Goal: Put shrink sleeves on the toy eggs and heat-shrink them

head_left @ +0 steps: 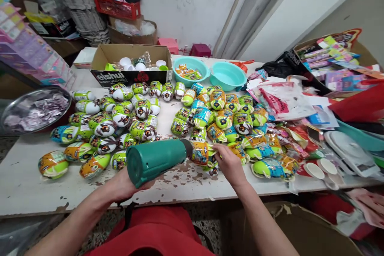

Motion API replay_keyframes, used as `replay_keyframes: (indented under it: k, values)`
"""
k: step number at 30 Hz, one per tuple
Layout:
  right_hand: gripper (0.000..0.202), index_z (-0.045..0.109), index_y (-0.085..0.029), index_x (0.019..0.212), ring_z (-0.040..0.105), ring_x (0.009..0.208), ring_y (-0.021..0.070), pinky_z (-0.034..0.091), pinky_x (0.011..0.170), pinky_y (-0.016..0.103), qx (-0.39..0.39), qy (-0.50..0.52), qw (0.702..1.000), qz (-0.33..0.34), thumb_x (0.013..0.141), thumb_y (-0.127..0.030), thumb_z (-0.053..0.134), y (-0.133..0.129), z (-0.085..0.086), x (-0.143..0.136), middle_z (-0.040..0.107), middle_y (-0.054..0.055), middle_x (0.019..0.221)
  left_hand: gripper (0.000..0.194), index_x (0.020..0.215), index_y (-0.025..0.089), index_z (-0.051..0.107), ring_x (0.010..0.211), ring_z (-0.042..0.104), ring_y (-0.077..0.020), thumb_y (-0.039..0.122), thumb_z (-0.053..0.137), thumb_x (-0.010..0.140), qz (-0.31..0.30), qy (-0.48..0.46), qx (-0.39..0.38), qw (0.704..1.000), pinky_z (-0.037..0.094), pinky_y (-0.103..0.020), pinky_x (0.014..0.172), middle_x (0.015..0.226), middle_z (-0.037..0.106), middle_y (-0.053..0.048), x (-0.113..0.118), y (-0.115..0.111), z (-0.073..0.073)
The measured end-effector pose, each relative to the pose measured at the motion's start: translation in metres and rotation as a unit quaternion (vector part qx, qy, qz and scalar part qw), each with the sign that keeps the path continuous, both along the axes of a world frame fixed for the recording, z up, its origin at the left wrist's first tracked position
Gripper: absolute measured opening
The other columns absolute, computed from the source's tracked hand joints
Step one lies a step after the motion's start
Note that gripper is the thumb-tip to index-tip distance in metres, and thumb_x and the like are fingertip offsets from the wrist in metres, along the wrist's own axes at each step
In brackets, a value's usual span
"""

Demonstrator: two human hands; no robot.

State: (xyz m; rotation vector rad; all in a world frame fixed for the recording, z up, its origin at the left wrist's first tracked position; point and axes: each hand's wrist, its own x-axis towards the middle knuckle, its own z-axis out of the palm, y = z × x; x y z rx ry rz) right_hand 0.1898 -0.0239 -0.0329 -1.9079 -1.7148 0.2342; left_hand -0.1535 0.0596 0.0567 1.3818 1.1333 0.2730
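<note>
A green heat gun (pixel 159 160) is in my left hand (pixel 127 186), whose fingers are mostly hidden beneath the gun's body. Its dark nozzle points right, right up against an orange-wrapped toy egg (pixel 200 153). My right hand (pixel 229 164) pinches the right end of that egg, where pale string or wrapper sticks out. Around it lies a pile of wrapped toy eggs (pixel 224 119) in orange, blue and green sleeves. To the left sits another group of green and white eggs (pixel 102 124), with several orange and blue ones (pixel 54 164) among them.
Behind the eggs stand an open cardboard box (pixel 99 58) of white and green shells and two turquoise basins (pixel 228 76). A metal bowl (pixel 67 117) of shiny packets is at left. Bags (pixel 288 98), cups (pixel 315 170) and a white scale (pixel 351 152) crowd the right side.
</note>
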Motion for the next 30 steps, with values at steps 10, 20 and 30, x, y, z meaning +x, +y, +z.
replay_keyframes:
  k: [10, 20, 30]
  values:
    - [0.033, 0.070, -0.018, 0.086, 0.068, 0.076, 0.0217, 0.054, 0.069, 0.032, -0.119, 0.506, 0.846, -0.115, 0.056, -0.030, 0.076, 0.039, -0.037, -0.058, 0.073, 0.007, 0.085, 0.025, 0.077, 0.017, 0.066, 0.065, 0.056, -0.0177, 0.040, 0.069, 0.071, 0.072, -0.060, -0.119, 0.988, 0.048, -0.028, 0.063, 0.071, 0.063, -0.003, -0.090, -0.024, -0.017]
    - [0.036, 0.069, -0.018, 0.077, 0.068, 0.070, 0.0220, 0.057, 0.066, 0.035, -0.193, 0.675, 0.696, -0.150, 0.044, -0.019, 0.084, 0.058, -0.061, -0.135, 0.073, 0.004, 0.077, 0.021, 0.072, 0.018, 0.063, 0.061, 0.054, -0.0164, 0.039, 0.065, 0.074, 0.069, -0.064, -0.139, 0.986, 0.044, -0.027, 0.062, 0.064, 0.060, 0.000, -0.117, -0.037, -0.021]
    - [0.039, 0.070, -0.017, 0.080, 0.068, 0.064, 0.0201, 0.056, 0.062, 0.031, -0.214, 0.634, 0.731, -0.134, 0.044, -0.020, 0.084, 0.076, -0.052, -0.154, 0.073, 0.003, 0.072, 0.027, 0.073, 0.020, 0.066, 0.069, 0.057, -0.0204, 0.047, 0.066, 0.070, 0.074, -0.019, -0.108, 0.991, 0.048, -0.031, 0.070, 0.071, 0.065, -0.002, -0.141, -0.032, -0.023]
